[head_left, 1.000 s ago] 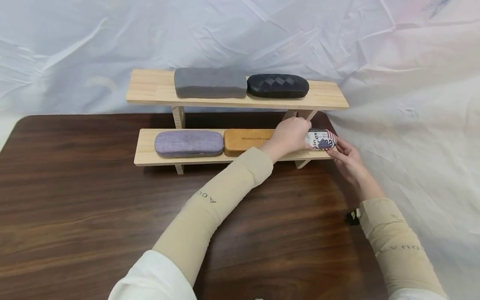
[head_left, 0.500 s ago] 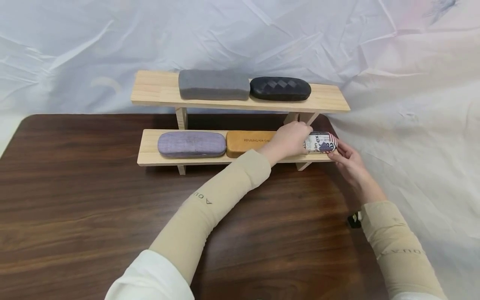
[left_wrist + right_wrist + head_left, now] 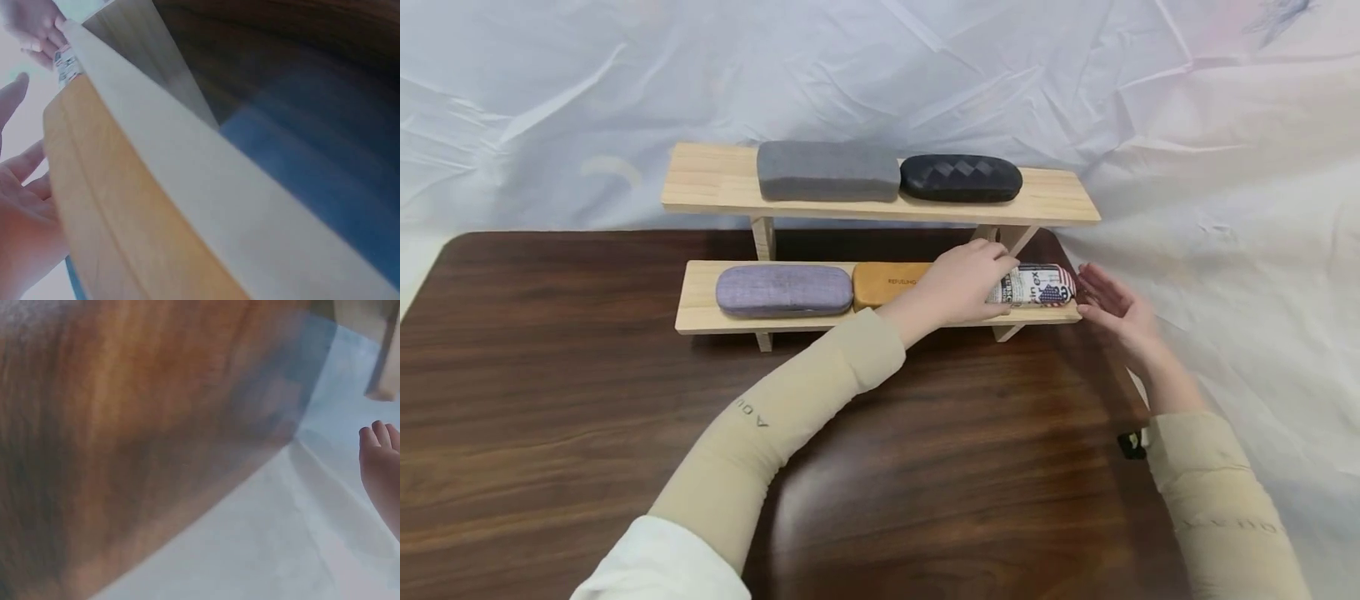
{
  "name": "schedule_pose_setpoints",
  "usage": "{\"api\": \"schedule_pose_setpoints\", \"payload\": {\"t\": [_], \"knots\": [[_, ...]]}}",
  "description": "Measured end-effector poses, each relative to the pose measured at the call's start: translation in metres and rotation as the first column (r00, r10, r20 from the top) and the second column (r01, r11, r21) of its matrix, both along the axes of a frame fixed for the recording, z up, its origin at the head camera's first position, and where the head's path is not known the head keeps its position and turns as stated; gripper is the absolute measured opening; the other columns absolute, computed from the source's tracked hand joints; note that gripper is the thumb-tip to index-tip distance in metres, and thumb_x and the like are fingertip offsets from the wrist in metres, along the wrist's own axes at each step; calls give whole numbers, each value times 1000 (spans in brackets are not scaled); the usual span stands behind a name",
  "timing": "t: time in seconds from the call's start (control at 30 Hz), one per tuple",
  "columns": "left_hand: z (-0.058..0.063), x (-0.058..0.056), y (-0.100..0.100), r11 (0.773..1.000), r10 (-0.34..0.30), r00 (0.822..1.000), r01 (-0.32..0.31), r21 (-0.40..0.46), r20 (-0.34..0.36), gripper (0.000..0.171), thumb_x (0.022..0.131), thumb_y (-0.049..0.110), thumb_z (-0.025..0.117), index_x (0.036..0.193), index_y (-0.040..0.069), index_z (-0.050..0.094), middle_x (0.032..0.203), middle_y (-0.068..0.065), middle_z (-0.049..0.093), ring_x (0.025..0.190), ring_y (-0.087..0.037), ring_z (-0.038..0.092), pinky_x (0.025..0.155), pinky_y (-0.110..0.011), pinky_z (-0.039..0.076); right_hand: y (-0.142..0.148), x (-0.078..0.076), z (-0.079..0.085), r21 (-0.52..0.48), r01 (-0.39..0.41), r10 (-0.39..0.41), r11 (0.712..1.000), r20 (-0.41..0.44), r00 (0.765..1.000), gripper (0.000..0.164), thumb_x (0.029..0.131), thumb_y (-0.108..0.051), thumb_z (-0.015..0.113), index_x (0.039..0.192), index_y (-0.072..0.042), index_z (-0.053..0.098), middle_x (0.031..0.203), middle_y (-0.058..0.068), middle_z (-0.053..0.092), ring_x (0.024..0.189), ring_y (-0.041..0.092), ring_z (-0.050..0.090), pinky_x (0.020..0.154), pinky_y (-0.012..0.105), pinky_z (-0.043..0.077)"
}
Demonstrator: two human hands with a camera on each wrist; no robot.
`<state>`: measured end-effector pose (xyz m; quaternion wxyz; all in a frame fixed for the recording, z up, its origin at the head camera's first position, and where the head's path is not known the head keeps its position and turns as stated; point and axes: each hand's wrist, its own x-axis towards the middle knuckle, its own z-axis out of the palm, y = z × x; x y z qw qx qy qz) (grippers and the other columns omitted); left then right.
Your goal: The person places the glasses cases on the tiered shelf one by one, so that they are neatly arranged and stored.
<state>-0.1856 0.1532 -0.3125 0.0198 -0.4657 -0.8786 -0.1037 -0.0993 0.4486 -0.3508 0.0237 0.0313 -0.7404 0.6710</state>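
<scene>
My left hand (image 3: pixel 962 279) is over the lower shelf (image 3: pixel 696 312), fingers loosely spread across the seam between a tan glasses case (image 3: pixel 887 283) and a glasses case with flag-and-letter print (image 3: pixel 1045 285). In the left wrist view, the fingers (image 3: pixel 28 162) lie beside the tan glasses case without curling round it. The right hand (image 3: pixel 1123 321) is off the shelf's right end, its fingers parted and a small gap from the printed case. Part of the printed case is hidden behind the left hand. A purple glasses case (image 3: pixel 784 290) sits to the left on the same shelf.
The upper wooden shelf (image 3: pixel 711 179) carries a grey glasses case (image 3: pixel 829 171) and a black one with a woven pattern (image 3: pixel 961 178). The rack stands at the back of a dark wood table (image 3: pixel 587 400). A white sheet (image 3: pixel 1247 275) hangs behind and right.
My left hand has slid left off the printed case and loosened, showing more of its print. The right hand has drawn back to the right, away from the case's end. The cases have barely shifted.
</scene>
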Motion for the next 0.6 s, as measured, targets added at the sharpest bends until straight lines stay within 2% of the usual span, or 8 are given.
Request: {"api": "schedule_pose_setpoints", "payload": {"t": [0.13,0.2,0.33,0.5,0.6], "knots": [[1,10,-24,1000,-29,997,29,10,-66,72,104,60,59,160,16,49,165,-10,47,157,-28,40,135,-40,25,-8,5,12,108,22,-20,994,-20,1000,70,101,11,61,164,2,33,160,-9,55,144,-3,51,125,15,33],[1,15,-37,999,-34,995,32,-16,-95,73,105,63,52,163,18,44,170,-11,41,161,-30,33,137,-44,16,-15,6,18,144,23,-18,989,-34,999,68,101,10,61,164,0,35,161,-8,53,149,1,48,125,15,32],[-1,26,-67,998,-22,994,16,-58,-108,75,106,68,43,167,24,37,176,-11,28,165,-32,21,138,-49,6,-34,8,28,216,3,16,976,-84,996,66,101,10,61,162,1,39,164,-2,50,153,7,44,125,14,32],[-9,37,-113,999,27,990,-33,-41,-136,78,104,72,41,167,27,36,177,-13,22,166,-38,17,137,-53,4,-64,9,37,294,-49,99,955,-156,983,64,102,11,58,162,4,37,172,8,38,160,10,33,129,15,25],[-14,42,-145,997,78,986,-81,-11,-148,79,103,73,45,167,27,36,176,-16,23,165,-41,18,137,-56,6,-80,10,40,401,-28,116,916,-197,974,65,100,11,59,162,1,39,173,10,34,162,13,28,132,21,20]]}}
